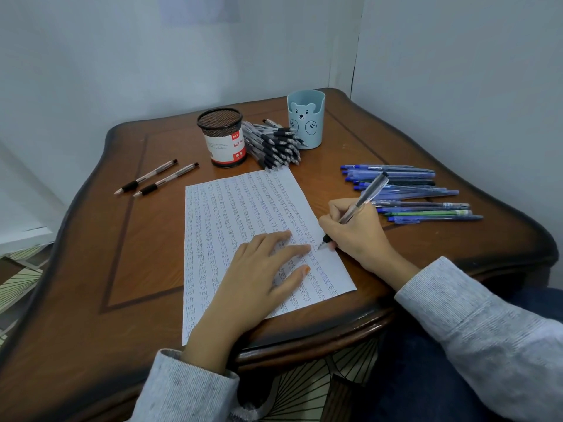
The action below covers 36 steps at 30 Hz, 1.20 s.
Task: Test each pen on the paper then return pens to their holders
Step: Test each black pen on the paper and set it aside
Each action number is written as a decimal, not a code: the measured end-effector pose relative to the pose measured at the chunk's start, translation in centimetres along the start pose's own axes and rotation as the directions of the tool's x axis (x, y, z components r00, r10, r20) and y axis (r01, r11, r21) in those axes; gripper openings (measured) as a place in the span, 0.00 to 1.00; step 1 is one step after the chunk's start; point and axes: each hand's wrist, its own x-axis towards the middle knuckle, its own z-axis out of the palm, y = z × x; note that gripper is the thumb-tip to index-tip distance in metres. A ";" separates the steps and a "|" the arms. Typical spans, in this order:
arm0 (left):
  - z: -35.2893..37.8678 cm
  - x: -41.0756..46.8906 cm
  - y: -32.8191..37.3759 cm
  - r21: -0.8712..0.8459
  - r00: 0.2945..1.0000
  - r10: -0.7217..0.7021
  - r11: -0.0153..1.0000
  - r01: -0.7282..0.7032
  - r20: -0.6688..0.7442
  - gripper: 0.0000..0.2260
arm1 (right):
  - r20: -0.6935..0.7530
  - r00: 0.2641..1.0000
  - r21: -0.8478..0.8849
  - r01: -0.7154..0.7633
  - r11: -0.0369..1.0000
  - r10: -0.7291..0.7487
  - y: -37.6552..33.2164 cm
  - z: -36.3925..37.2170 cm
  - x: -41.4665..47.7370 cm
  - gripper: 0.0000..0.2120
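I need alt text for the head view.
The right hand writes with a clear black-tipped pen on a white paper sheet full of writing; the flat left hand steadies it on a brown wooden table.

likely home: carved wooden table (pixel 91 284)

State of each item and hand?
Paper: flat, nearly full of writing.
Left hand: flat on paper.
Right hand: grips pen, tip on paper.
Mesh holder: upright, no pens showing.
Bear holder: upright, no pens showing.
Black pens: piled between holders.
Blue pens: loose, right of paper.
Two pens: loose, left of paper.
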 end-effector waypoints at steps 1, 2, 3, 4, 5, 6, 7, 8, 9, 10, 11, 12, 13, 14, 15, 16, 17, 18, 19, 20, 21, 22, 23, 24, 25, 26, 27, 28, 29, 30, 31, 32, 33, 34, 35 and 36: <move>0.0 0.0 0.0 0.000 1.000 0.002 1.000 -0.002 0.000 0.22 | 0.011 1.000 0.001 0.003 1.000 -0.003 0.0 0.0 0.0 0.15; 0.0 0.0 0.0 -0.001 1.000 0.001 1.000 -0.001 -0.002 0.22 | 0.018 1.000 0.006 0.004 1.000 -0.005 0.1 0.0 0.0 0.15; 0.0 0.0 0.0 -0.002 1.000 0.000 1.000 0.000 -0.001 0.22 | 0.025 1.000 0.014 0.004 1.000 -0.004 0.1 0.0 0.1 0.16; 0.0 0.0 0.0 -0.002 1.000 0.000 1.000 0.000 0.002 0.22 | 0.030 1.000 0.021 0.001 1.000 -0.002 0.2 -0.1 0.1 0.16; 0.0 0.0 0.0 -0.003 1.000 0.000 1.000 0.000 0.005 0.22 | 0.032 0.999 0.025 0.000 1.000 -0.001 0.2 -0.2 0.1 0.16; 0.0 0.0 0.0 -0.003 1.000 0.000 1.000 0.000 0.006 0.22 | 0.031 1.000 0.024 0.002 1.000 -0.003 0.1 -0.2 0.0 0.15; -0.1 0.0 0.0 -0.004 1.000 0.000 1.000 0.000 0.005 0.22 | 0.026 1.000 0.019 0.005 1.000 -0.006 0.1 -0.2 0.1 0.14; 0.0 0.0 0.0 -0.005 1.000 0.000 1.000 0.000 0.003 0.22 | 0.016 1.000 0.010 0.008 1.000 -0.008 0.1 -0.1 0.1 0.14; 0.0 0.0 0.0 -0.006 1.000 0.000 1.000 0.000 0.002 0.22 | 0.007 1.000 0.001 0.012 1.000 -0.012 0.1 -0.1 0.1 0.14; 0.0 0.0 0.0 -0.007 1.000 -0.002 1.000 0.002 0.000 0.22 | 0.003 1.000 -0.002 0.016 1.000 -0.016 0.2 0.0 0.1 0.15; 0.0 0.0 0.0 -0.008 1.000 -0.003 1.000 0.003 -0.001 0.22 | 0.008 1.000 0.001 0.015 1.000 -0.015 0.3 0.0 0.1 0.17; 0.0 0.0 0.0 -0.008 1.000 -0.003 1.000 0.003 0.000 0.22 | 0.017 1.000 0.011 0.007 1.000 -0.007 0.4 -0.1 0.2 0.20; -0.1 0.0 0.0 -0.008 1.000 -0.003 1.000 0.003 0.001 0.22 | 0.023 1.000 0.022 -0.006 1.000 0.006 0.5 -0.1 0.2 0.21; -0.1 0.0 0.0 -0.006 1.000 -0.003 1.000 0.003 0.002 0.22 | 0.023 1.000 0.028 -0.018 0.999 0.017 0.6 -0.1 0.2 0.21; -0.1 0.0 0.0 -0.004 1.000 -0.003 1.000 0.003 0.002 0.22 | 0.015 1.000 0.030 -0.018 0.999 0.017 0.6 -0.2 0.2 0.20; -0.1 0.0 0.0 -0.004 1.000 -0.003 1.000 0.003 0.003 0.22 | 0.006 1.000 0.027 -0.006 1.000 0.006 0.6 -0.2 0.2 0.20; -0.1 0.0 0.0 -0.005 1.000 -0.004 1.000 0.004 0.003 0.22 | 0.001 1.000 0.017 0.012 1.000 -0.012 0.5 -0.1 0.2 0.21; -0.1 -0.1 0.0 -0.008 1.000 -0.005 1.000 0.005 0.002 0.22 | -0.005 1.000 0.002 0.030 1.000 -0.030 0.5 0.1 0.2 0.21; -0.1 0.0 0.0 -0.013 1.000 -0.006 1.000 0.006 0.002 0.23 | -0.013 0.999 -0.012 0.038 0.999 -0.038 0.4 0.1 0.1 0.22; -0.1 0.0 0.0 -0.018 1.000 -0.007 1.000 0.007 0.004 0.23 | -0.025 0.999 -0.022 0.034 0.999 -0.034 0.4 0.1 0.1 0.21; -0.1 0.0 0.0 -0.022 1.000 -0.008 1.000 0.008 0.006 0.23 | -0.031 0.999 -0.022 0.021 1.000 -0.022 0.3 0.1 0.1 0.20; -0.1 0.0 0.0 -0.024 1.000 -0.007 1.000 0.007 0.006 0.22 | -0.033 0.999 -0.001 -0.005 1.000 0.005 0.2 0.0 0.2 0.18; -0.1 0.0 0.0 -0.024 1.000 -0.005 1.000 0.005 0.003 0.22 | -0.032 0.998 0.053 -0.047 0.997 0.049 0.1 -0.1 0.2 0.15; -0.1 -0.1 0.0 -0.023 1.000 -0.003 1.000 0.003 0.000 0.22 | -0.023 0.994 0.137 -0.100 0.985 0.104 0.0 -0.2 0.2 0.13; -0.1 -0.1 0.0 -0.024 1.000 -0.002 1.000 0.002 -0.001 0.22 | -0.001 0.989 0.220 -0.144 0.965 0.148 -0.2 -0.3 0.2 0.12; 0.0 -0.1 -0.1 -0.027 1.000 -0.004 1.000 0.004 -0.002 0.22 | 0.025 0.986 0.282 -0.164 0.945 0.164 -0.5 -0.4 0.1 0.12; 0.0 -0.1 0.0 -0.032 1.000 -0.006 0.999 0.006 -0.004 0.22 | 0.049 0.987 0.311 -0.162 0.936 0.155 -0.6 -0.5 0.1 0.12; 0.0 -0.1 -0.1 -0.037 1.000 -0.007 0.999 0.007 -0.007 0.22 | 0.069 0.989 0.310 -0.148 0.939 0.133 -0.7 -0.5 0.0 0.13; 0.0 -0.1 -0.1 -0.042 1.000 -0.006 0.999 0.005 -0.013 0.22 | 0.086 0.990 0.277 -0.133 0.952 0.113 -0.8 -0.5 0.0 0.12; 0.0 -0.1 -0.1 -0.051 1.000 -0.005 0.999 0.004 -0.019 0.21 | 0.098 0.990 0.227 -0.120 0.967 0.100 -0.9 -0.4 -0.1 0.13; 0.0 -0.1 -0.1 -0.062 1.000 -0.005 0.998 0.004 -0.024 0.21 | 0.108 0.991 0.172 -0.103 0.980 0.085 -1.0 -0.4 -0.1 0.14; -0.1 -0.1 -0.1 -0.075 1.000 -0.008 0.997 0.005 -0.031 0.21 | 0.123 0.990 0.119 -0.078 0.990 0.063 -0.9 -0.4 -0.2 0.15; -0.1 -0.1 0.0 -0.090 0.999 -0.011 0.996 0.007 -0.040 0.21 | 0.144 0.989 0.075 -0.044 0.996 0.033 -1.0 -0.4 -0.3 0.15; -0.2 -0.1 0.0 -0.111 0.998 -0.016 0.994 0.010 -0.054 0.20 | 0.164 0.986 0.043 -0.012 0.999 0.004 -1.0 -0.4 -0.4 0.14; -0.3 -0.1 0.0 -0.139 0.997 -0.023 0.990 0.012 -0.073 0.20 | 0.177 0.984 0.020 0.009 1.000 -0.013 -1.1 -0.4 -0.5 0.12; -0.4 -0.1 0.0 -0.171 0.995 -0.033 0.985 0.017 -0.095 0.19 | 0.184 0.983 0.006 0.022 1.000 -0.022 -1.1 -0.3 -0.6 0.12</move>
